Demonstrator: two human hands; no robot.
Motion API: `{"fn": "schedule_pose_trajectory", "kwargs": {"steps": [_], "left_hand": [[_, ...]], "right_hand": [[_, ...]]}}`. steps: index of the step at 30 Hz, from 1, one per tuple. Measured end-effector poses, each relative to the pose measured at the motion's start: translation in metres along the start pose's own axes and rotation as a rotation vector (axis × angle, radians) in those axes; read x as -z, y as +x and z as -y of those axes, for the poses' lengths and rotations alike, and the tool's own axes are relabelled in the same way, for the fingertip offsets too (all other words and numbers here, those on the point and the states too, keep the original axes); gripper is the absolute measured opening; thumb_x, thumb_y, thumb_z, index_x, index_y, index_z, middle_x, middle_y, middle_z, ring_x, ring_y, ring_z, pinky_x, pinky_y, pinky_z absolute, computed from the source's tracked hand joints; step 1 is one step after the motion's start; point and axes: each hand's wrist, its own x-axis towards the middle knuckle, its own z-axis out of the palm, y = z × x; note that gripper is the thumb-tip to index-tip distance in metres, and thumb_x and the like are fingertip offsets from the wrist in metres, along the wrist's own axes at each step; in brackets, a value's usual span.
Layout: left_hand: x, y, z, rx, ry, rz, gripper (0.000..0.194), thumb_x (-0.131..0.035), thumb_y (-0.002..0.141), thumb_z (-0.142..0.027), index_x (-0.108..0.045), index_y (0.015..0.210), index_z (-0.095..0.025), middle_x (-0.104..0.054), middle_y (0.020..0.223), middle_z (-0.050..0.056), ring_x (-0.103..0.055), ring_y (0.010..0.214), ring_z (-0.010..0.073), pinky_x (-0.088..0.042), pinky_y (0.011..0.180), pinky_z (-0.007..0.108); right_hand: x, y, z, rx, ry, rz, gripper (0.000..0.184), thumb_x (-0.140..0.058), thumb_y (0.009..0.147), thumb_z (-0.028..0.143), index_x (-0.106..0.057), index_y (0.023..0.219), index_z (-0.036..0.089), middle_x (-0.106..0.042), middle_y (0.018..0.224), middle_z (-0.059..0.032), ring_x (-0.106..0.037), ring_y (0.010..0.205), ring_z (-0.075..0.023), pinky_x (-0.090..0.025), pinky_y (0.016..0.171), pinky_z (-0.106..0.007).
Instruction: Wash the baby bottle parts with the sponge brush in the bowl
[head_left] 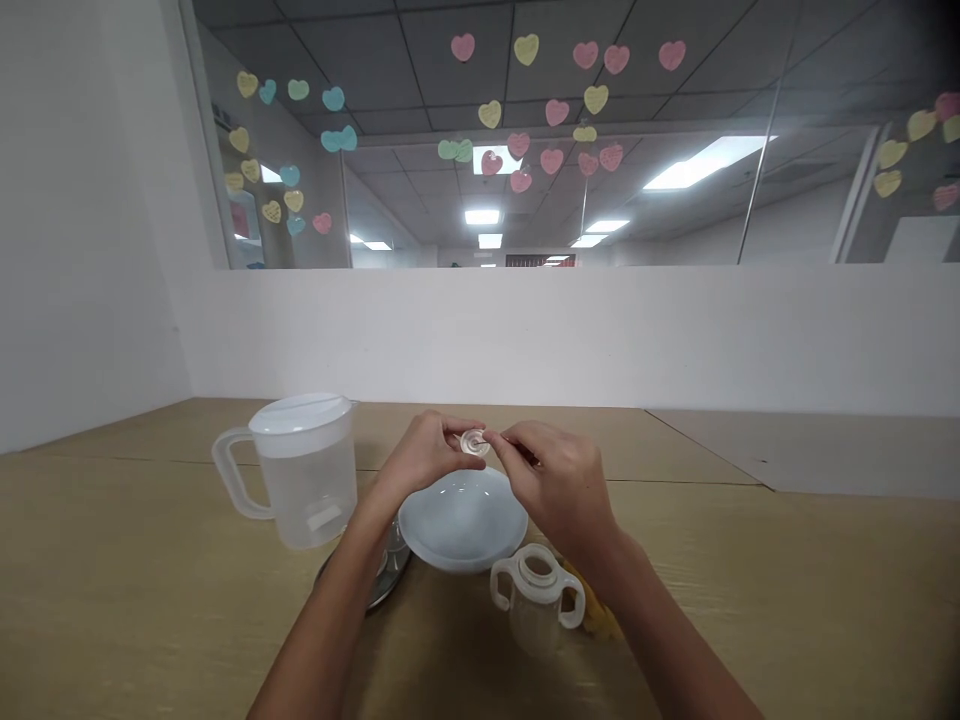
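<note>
Above the white bowl [463, 522], my left hand [429, 455] pinches a small round translucent piece [475, 442] that looks like a bottle nipple, its round face turned towards me. My right hand [559, 480] is closed, with a thin dark stick-like thing between its fingertips that reaches the middle of the piece. It is too small to name exactly. Below my right hand stands a clear baby bottle [538, 600] with two white handles and an open top. Behind it, partly hidden by my right forearm, lies a yellow cloth-like thing [598, 608].
A translucent pitcher [307, 480] with a white lid and a side handle stands at left. A round metal tray [390, 583] with clear items on it is partly covered by my left forearm. A white wall [525, 335] with a window above it rises behind the table [750, 600].
</note>
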Motion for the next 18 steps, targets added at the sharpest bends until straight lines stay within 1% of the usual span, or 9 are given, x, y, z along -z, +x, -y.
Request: {"fn": "schedule_pose_trajectory", "kwargs": {"steps": [5,9,11,14,18], "left_hand": [[0.001,-0.003,-0.003,0.01,-0.068,0.021,0.048,-0.074,0.056,-0.025,-0.068,0.103,-0.016,-0.068,0.081,0.002,-0.054,0.067,0.0132,-0.04,0.059,0.022],[0.0,-0.006,-0.008,0.026,-0.112,0.016,0.051,-0.075,0.054,-0.021,-0.067,0.105,-0.015,-0.07,0.088,0.005,-0.06,0.076,0.0173,-0.046,0.065,0.024],[-0.001,-0.006,-0.008,0.024,-0.098,0.002,0.051,-0.075,0.054,-0.021,-0.068,0.104,-0.013,-0.069,0.089,0.006,-0.061,0.077,0.0189,-0.047,0.067,0.026],[0.001,-0.006,-0.006,0.012,0.014,-0.038,0.049,-0.073,0.056,-0.022,-0.068,0.103,-0.011,-0.069,0.08,0.007,-0.059,0.07,0.0176,-0.045,0.063,0.026],[0.005,-0.008,-0.006,-0.009,0.124,-0.059,0.046,-0.07,0.059,-0.024,-0.068,0.104,-0.013,-0.064,0.064,0.001,-0.051,0.057,0.0126,-0.039,0.056,0.023]], "right_hand": [[0.007,0.001,0.004,0.021,-0.018,-0.015,0.029,-0.053,0.083,0.015,-0.055,0.055,0.014,-0.053,0.048,0.0024,-0.042,0.043,-0.0062,-0.03,0.044,-0.021],[0.012,0.002,0.01,0.038,-0.044,-0.031,0.027,-0.054,0.082,0.013,-0.055,0.056,0.014,-0.054,0.048,0.0028,-0.042,0.042,-0.0058,-0.03,0.044,-0.02],[0.013,0.002,0.013,0.056,-0.066,-0.036,0.027,-0.053,0.083,0.012,-0.055,0.056,0.014,-0.054,0.048,0.0032,-0.042,0.042,-0.0056,-0.03,0.044,-0.02],[0.012,0.003,0.017,0.086,-0.094,-0.041,0.028,-0.053,0.084,0.014,-0.055,0.055,0.014,-0.054,0.048,0.0031,-0.043,0.042,-0.0055,-0.029,0.044,-0.02],[0.013,0.003,0.021,0.107,-0.12,-0.05,0.03,-0.053,0.084,0.014,-0.055,0.054,0.015,-0.053,0.046,0.0033,-0.042,0.041,-0.0054,-0.029,0.044,-0.02]]}}
